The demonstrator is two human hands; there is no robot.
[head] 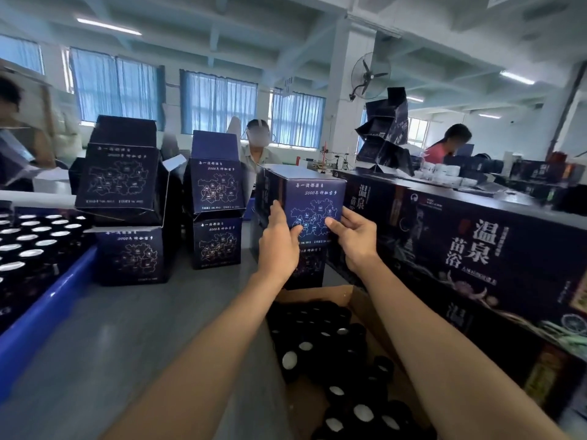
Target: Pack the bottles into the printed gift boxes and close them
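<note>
- Closed box [313, 198]: dark blue, with a white map print facing me and its top flaps shut. I log it at centre frame, between my two hands, on top of a short stack.
- Lower box [308, 265]: same print, directly under the closed box. I cannot tell whether the two touch.
- Left hand [278, 246]: clasps the closed box at its left edge, with the fingers running up the side face and the thumb pressed on the printed front.
- Right hand [357, 241]: clasps the right edge, with the thumb on the front and the fingers curled round the side, mostly hidden from me.
- Carton [317, 293]: brown cardboard, open, on the table beneath my forearms. It holds black bottles [336, 354] with pale round tops, packed close.
- Blue crate [47, 308]: far left, filled with rows of upright bottles [28, 239].
- Left stack [120, 182]: two printed boxes, the upper one tilted with its top flap raised.
- Middle stack [217, 188]: two printed boxes, the upper one with its flap standing open.
- Long cases [476, 249]: large and dark, with white lettering, set in a row along the right, just beside the closed box.
- Table [143, 328]: grey, and it carries all of the above.
- Worker opposite [257, 144]: seated behind the middle stack.
- Wall fan [368, 76]: mounted on a white pillar.
</note>
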